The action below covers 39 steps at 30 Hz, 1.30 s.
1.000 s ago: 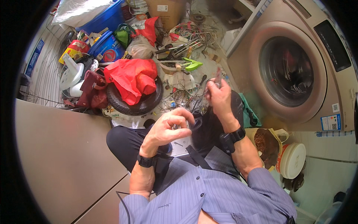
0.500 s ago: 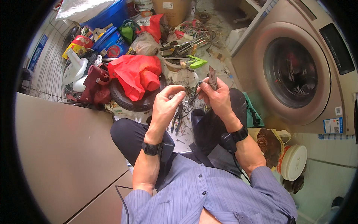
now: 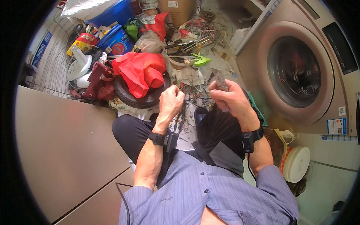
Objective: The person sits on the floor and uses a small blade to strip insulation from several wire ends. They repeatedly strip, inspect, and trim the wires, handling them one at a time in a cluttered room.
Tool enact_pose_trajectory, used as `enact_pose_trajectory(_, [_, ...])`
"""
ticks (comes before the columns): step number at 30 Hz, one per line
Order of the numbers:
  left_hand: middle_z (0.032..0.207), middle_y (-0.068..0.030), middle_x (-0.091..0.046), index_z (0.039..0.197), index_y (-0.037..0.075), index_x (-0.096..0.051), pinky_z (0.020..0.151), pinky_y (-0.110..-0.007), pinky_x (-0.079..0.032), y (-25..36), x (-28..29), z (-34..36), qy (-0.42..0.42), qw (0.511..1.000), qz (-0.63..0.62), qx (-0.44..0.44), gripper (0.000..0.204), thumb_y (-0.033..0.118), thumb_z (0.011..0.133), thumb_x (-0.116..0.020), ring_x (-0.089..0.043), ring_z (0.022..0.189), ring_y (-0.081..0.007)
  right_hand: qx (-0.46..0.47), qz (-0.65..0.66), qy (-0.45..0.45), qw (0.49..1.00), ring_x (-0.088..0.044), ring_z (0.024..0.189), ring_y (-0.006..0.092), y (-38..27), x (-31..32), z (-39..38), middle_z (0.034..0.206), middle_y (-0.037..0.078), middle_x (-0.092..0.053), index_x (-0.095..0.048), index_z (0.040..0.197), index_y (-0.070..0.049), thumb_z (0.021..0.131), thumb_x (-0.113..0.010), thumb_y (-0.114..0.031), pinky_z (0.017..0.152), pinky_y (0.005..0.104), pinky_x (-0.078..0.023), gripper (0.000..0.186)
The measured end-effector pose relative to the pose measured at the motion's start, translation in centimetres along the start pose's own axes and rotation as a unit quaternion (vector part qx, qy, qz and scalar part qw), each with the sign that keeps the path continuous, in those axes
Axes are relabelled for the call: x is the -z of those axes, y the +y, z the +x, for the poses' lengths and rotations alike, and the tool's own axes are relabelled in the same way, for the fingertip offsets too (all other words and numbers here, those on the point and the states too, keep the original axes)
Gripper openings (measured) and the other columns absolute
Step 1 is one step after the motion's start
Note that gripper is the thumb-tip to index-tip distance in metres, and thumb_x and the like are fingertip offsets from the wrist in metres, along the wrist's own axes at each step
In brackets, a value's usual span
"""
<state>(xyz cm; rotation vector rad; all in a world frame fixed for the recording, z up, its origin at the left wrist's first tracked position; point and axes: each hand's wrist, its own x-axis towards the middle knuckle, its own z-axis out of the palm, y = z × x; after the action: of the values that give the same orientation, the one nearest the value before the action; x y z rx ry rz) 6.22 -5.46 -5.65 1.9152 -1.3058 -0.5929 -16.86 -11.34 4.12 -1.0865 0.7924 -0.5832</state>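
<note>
My left hand [image 3: 171, 103] is closed in a pinch over the floor between my knees. A thin dark wire [image 3: 198, 91] runs from its fingertips toward my right hand [image 3: 233, 98]. The right fingers are wrapped round a flat, knife-like blade with a grey wrapped grip [image 3: 220, 83], its tip pointing away from me. Whether the right thumb also presses on the wire cannot be told. Below the left hand hang or lie more black cable pieces [image 3: 181, 117], partly hidden by it.
Ahead left, a red cloth bag [image 3: 140, 73] lies on a black tyre [image 3: 129, 98]. Farther off are a lime-green clip-like tool [image 3: 201, 60], tangled wires [image 3: 198, 27] and a blue tub [image 3: 117, 42]. A washing machine [image 3: 247, 71] stands right, beside a white-lidded bucket [image 3: 298, 163].
My hands have moved apart, the right one going right with the blade. The left fingers, loosely spread before, have closed, and the wire now stretches between the hands.
</note>
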Motion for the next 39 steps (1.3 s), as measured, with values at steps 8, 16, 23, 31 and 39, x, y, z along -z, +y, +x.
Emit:
enact_pose_trajectory(8, [0.085,-0.0228,-0.071,0.091,0.004,-0.063,0.072,-0.054,-0.055,-2.7,-2.2,0.6,0.141,0.979,0.108,-0.105,0.014,0.017,0.093,-0.058,-0.069,0.079,-0.0456,-0.098,-0.14,-0.021,0.985,-0.044,0.051,0.0036,0.0,1.1,-1.4,0.068,-0.003,-0.055,-0.067,0.096,-0.003,0.088,-0.072,-0.013,0.044,0.0225,-0.029,0.014])
enact_pose_trajectory(16, [0.09,-0.0196,-0.075,0.104,0.01,-0.074,0.084,-0.05,-0.054,-10.3,1.8,3.2,0.108,0.986,0.031,0.126,0.029,0.028,0.097,-0.053,-0.072,0.094,-0.0403,-0.079,-0.184,-0.016,0.98,-0.041,0.052,0.0034,-3.1,6.6,-6.5,0.065,-0.004,-0.053,-0.067,0.081,-0.005,0.09,-0.071,-0.014,0.047,0.0227,-0.028,0.014])
enact_pose_trajectory(23, [0.065,-0.0073,-0.07,0.092,0.004,-0.075,0.061,-0.035,-0.051,-8.1,1.9,2.0,0.02,0.988,0.129,0.081,0.039,0.04,0.097,-0.063,-0.069,0.06,-0.0194,0.053,-0.28,0.192,0.939,-0.044,0.052,0.0035,-5.5,8.5,-7.7,0.064,-0.003,-0.054,-0.067,0.085,-0.005,0.092,-0.069,-0.013,0.049,0.022,-0.031,0.011])
enact_pose_trajectory(31, [0.075,-0.0078,-0.069,0.089,-0.002,-0.069,0.051,-0.029,-0.048,-4.1,-0.4,-0.2,-0.167,0.884,-0.376,0.221,0.027,0.022,0.1,-0.065,-0.053,0.047,-0.0113,0.362,-0.392,0.144,0.833,-0.067,0.068,0.0137,1.0,1.2,-3.4,0.085,0.009,-0.068,-0.071,0.103,0.0,0.093,-0.073,-0.009,0.063,0.0299,-0.053,0.014])
enact_pose_trajectory(39, [0.063,-0.0031,-0.059,0.088,0.003,-0.065,0.058,-0.029,-0.05,-1.6,0.0,-0.5,-0.178,0.867,-0.423,0.195,0.032,0.029,0.105,-0.058,-0.056,0.052,-0.0135,0.134,-0.269,0.082,0.95,-0.072,0.066,0.0239,5.3,-4.2,0.3,0.076,0.016,-0.07,-0.072,0.097,-0.001,0.092,-0.068,-0.018,0.064,0.037,-0.054,0.018])
